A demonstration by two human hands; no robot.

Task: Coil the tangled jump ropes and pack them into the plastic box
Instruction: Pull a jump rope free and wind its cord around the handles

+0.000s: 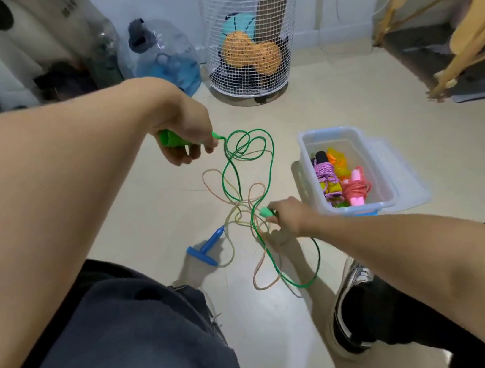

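Observation:
My left hand (185,129) grips one green handle (170,138) of the green jump rope (232,166), raised above the floor. My right hand (283,218) holds the rope's other green handle (265,211) low near the floor. The green cord hangs in loops between them, tangled with a pale multicoloured rope (233,213) whose blue handle (205,246) lies on the floor. A clear plastic box (364,151) stands to the right, holding coiled purple (325,172), yellow and pink ropes (357,188).
A white wire basket (254,35) with balls stands at the back. A blue water jug (164,57) sits left of it. A wooden frame (454,16) is at the right. My legs and a shoe (347,318) fill the foreground. The box lid (405,173) lies under the box.

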